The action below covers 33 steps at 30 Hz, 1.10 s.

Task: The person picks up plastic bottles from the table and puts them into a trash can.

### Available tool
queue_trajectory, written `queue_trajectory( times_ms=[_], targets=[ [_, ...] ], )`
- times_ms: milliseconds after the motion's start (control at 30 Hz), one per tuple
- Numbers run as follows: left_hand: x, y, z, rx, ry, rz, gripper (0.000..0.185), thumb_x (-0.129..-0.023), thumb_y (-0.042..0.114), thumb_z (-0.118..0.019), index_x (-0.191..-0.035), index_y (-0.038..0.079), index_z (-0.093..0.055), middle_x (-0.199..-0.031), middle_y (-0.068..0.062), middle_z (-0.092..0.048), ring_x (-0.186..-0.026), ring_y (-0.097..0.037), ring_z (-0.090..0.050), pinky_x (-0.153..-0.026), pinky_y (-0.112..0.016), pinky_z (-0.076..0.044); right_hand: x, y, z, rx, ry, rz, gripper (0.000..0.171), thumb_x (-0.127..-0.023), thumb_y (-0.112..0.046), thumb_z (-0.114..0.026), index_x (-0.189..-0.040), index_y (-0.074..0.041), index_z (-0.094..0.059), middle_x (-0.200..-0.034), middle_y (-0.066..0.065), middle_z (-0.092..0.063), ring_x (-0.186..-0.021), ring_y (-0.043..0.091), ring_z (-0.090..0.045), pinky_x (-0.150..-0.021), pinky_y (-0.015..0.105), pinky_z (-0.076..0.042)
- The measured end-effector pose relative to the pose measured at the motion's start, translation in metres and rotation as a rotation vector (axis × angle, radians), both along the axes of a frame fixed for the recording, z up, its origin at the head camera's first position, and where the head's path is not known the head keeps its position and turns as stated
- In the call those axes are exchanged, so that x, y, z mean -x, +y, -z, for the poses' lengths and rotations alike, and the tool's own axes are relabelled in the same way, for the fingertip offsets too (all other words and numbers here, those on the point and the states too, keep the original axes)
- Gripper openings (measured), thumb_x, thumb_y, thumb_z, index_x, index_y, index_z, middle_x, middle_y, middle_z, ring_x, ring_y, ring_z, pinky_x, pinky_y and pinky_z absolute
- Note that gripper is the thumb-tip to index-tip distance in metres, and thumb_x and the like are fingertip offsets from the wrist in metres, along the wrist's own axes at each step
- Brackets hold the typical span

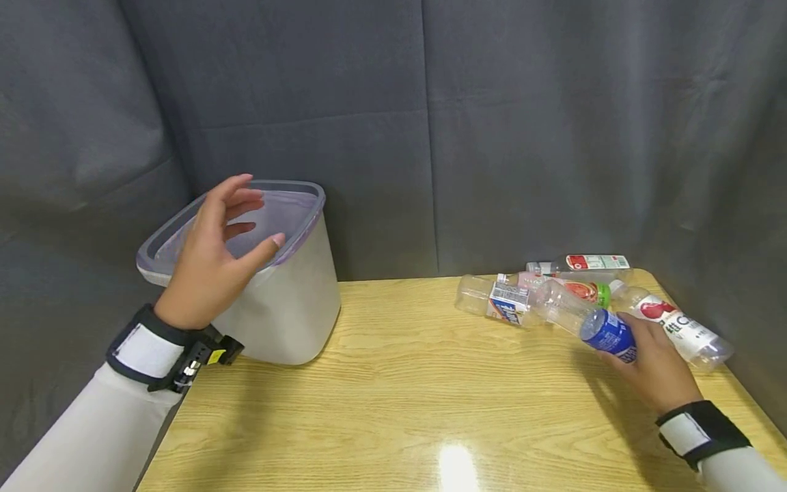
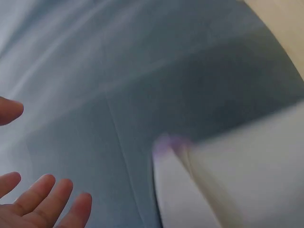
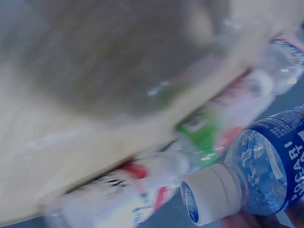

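My right hand [image 1: 660,365] grips a clear plastic bottle with a blue label [image 1: 609,335]. Its white cap [image 3: 211,194] shows in the right wrist view, and "POCARI" is legible on the label. Beside it lie other empty-looking bottles: one with a blue-and-white label [image 1: 509,303], one with a green-and-red label [image 1: 587,292], one with a white label and red fruit [image 1: 676,321], and one with a red-and-white label [image 1: 596,262]. My left hand [image 1: 212,256] is raised in front of the bin [image 1: 289,301], fingers apart and holding nothing.
The tall white bin has a purple-grey rim and stands at the left of the wooden table [image 1: 418,383]. Grey curtains [image 1: 369,137] hang behind the table and along its sides. The bottles lie at the table's back right, close to the edge.
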State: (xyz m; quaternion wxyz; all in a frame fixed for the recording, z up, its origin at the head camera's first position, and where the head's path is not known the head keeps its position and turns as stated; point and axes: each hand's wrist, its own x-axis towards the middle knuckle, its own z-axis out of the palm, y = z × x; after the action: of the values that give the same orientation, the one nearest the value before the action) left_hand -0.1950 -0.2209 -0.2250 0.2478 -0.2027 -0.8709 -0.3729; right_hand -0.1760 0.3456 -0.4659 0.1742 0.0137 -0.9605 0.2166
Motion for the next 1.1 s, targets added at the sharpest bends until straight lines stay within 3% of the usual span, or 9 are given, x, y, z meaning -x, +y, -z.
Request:
queue_trajectory(
  times_ms=[133, 267, 433, 733, 1100],
  targets=[
    [-0.007, 0.018, 0.007, -0.011, 0.022, 0.096, 0.078, -0.085, 0.008, -0.075, -0.150, 0.024, -0.034, -0.140, -0.008, -0.050, -0.130, -0.022, -0.051, -0.102, -0.013, -0.041, -0.002, -0.022, -0.014, 0.030, 0.015, -0.026, 0.081, -0.079, -0.016, -0.082, -0.143, 0.005, -0.037, -0.128, 0.037, -0.044, -0.114, 0.058, -0.046, -0.090, 0.076, -0.039],
    [-0.010, 0.033, 0.021, -0.020, 0.024, 0.164, 0.079, -0.084, 0.006, -0.075, -0.149, 0.023, -0.034, -0.140, -0.008, -0.050, -0.130, -0.021, -0.051, -0.105, -0.022, -0.045, -0.006, -0.041, -0.024, 0.052, 0.033, -0.058, 0.083, -0.079, -0.021, -0.083, -0.144, 0.003, -0.037, -0.127, 0.035, -0.045, -0.113, 0.056, -0.048, -0.090, 0.076, -0.041],
    [-0.008, 0.051, 0.048, -0.043, -0.016, 0.246, 0.081, -0.084, 0.008, -0.076, -0.150, 0.022, -0.031, -0.141, -0.006, -0.049, -0.132, -0.020, -0.050, -0.104, -0.035, -0.048, -0.011, -0.064, -0.033, 0.087, 0.049, -0.116, 0.082, -0.081, -0.023, -0.082, -0.145, 0.001, -0.037, -0.131, 0.032, -0.045, -0.117, 0.054, -0.049, -0.091, 0.074, -0.041],
    [0.000, 0.079, 0.112, -0.155, -0.186, 0.376, 0.081, -0.084, 0.009, -0.078, -0.149, 0.023, -0.031, -0.141, -0.003, -0.049, -0.131, -0.018, -0.051, -0.100, -0.038, -0.052, -0.025, -0.105, -0.035, 0.111, 0.063, -0.197, 0.080, -0.081, -0.027, -0.082, -0.145, -0.005, -0.040, -0.133, 0.026, -0.049, -0.118, 0.047, -0.054, -0.092, 0.069, -0.046],
    [-0.006, 0.127, 0.182, -0.326, -0.489, 0.526, 0.087, -0.082, 0.014, -0.080, -0.150, 0.031, -0.029, -0.144, 0.000, -0.048, -0.133, -0.018, -0.048, -0.104, -0.034, -0.050, -0.044, -0.145, -0.032, 0.203, 0.105, -0.284, 0.081, -0.079, -0.024, -0.084, -0.147, -0.014, -0.041, -0.133, 0.015, -0.052, -0.116, 0.036, -0.059, -0.091, 0.060, -0.053]
  ],
)
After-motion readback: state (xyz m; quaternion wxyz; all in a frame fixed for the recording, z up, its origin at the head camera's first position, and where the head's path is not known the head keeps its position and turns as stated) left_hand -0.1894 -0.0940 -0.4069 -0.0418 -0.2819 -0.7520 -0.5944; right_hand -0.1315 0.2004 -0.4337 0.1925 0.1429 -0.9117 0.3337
